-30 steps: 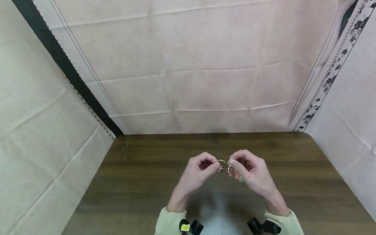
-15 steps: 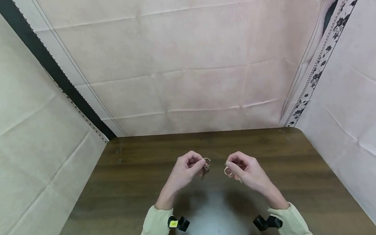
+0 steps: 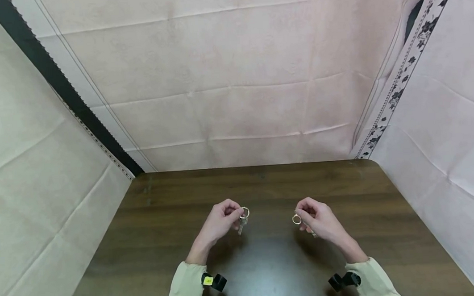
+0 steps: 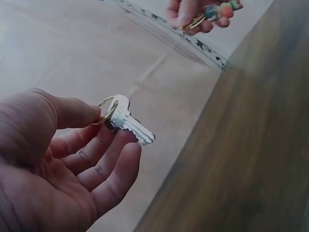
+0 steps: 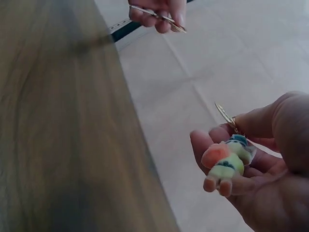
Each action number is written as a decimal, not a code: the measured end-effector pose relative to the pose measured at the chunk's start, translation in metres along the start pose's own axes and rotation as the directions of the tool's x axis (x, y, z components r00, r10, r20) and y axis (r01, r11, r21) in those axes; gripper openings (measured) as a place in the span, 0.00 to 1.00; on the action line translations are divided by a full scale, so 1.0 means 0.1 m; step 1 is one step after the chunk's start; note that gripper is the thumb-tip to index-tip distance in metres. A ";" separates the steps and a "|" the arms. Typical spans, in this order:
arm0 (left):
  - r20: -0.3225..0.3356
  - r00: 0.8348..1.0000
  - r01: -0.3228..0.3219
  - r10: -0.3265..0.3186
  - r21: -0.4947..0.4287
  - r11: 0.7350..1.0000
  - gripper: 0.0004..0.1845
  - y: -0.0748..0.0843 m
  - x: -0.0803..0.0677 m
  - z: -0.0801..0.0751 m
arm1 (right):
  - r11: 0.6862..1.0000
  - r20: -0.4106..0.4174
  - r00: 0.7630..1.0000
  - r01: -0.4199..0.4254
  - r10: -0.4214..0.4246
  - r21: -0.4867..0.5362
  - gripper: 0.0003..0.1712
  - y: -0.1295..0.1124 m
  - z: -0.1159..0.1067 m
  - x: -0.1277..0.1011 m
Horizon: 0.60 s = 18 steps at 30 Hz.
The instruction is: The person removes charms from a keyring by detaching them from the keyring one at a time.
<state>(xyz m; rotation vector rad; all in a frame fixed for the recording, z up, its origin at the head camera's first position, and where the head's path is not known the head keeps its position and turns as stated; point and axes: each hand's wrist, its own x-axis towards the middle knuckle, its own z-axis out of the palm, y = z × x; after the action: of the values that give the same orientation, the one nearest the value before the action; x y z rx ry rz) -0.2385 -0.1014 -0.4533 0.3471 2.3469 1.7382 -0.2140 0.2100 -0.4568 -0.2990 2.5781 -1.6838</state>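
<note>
My left hand [image 3: 221, 222] pinches a gold key ring [image 3: 245, 212] between thumb and forefinger, and a silver key [image 4: 129, 123] hangs from it. My right hand [image 3: 319, 219] pinches a second gold ring [image 3: 296, 219], with a small colourful figure charm [image 5: 224, 163] lying across its curled fingers. Both hands hover over the dark wooden table [image 3: 263, 187], clearly apart from each other. The left wrist view shows the right hand [image 4: 200, 13] far off at the top. At the top of the right wrist view the left hand [image 5: 159, 12] shows with its key.
Pale pink cloth [image 3: 233, 76] hangs behind the table and along both sides. A black strip [image 3: 63, 90] runs down the left side and a floral border [image 3: 395, 95] down the right. Black wrist mounts [image 3: 213, 282] sit on both sleeves.
The two rings were together between my hands. They have come apart: my left hand has moved left with the key and its ring, my right hand right with the charm and its ring.
</note>
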 end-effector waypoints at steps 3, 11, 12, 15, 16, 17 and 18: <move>-0.013 0.999 0.031 -0.031 -0.006 1.000 0.11 -0.09 0.00 -0.04 | 0.999 -0.017 0.999 -0.037 0.037 -0.015 0.08 0.12 -0.02 0.01; -0.039 0.990 0.134 -0.137 -0.083 0.988 0.10 -0.31 0.07 -0.07 | 0.996 -0.037 0.996 -0.086 0.085 -0.037 0.04 0.39 -0.04 0.11; -0.035 0.988 0.147 -0.151 -0.090 0.985 0.10 -0.34 0.08 -0.06 | 0.995 -0.037 0.995 -0.095 0.094 -0.032 0.04 0.42 -0.04 0.12; -0.026 0.984 0.174 -0.177 -0.093 0.980 0.12 -0.39 0.09 -0.05 | 0.992 -0.033 0.992 -0.125 0.124 -0.012 0.05 0.48 -0.03 0.14; -0.025 0.983 0.178 -0.181 -0.091 0.980 0.12 -0.41 0.09 -0.05 | 0.990 -0.034 0.990 -0.137 0.137 -0.007 0.05 0.49 -0.02 0.15; -0.026 0.982 0.181 -0.185 -0.092 0.979 0.12 -0.42 0.09 -0.04 | 0.989 -0.036 0.988 -0.149 0.148 -0.002 0.04 0.51 0.00 0.16; -0.030 0.981 0.187 -0.191 -0.094 0.978 0.12 -0.43 0.09 -0.04 | 0.988 -0.032 0.988 -0.153 0.153 0.000 0.04 0.52 0.01 0.17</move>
<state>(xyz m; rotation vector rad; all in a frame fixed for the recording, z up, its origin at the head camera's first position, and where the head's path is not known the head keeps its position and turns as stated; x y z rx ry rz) -0.2515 -0.1145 -0.4936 0.0730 2.2342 1.7676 -0.2378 0.2262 -0.5029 -0.0725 2.5520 -1.6459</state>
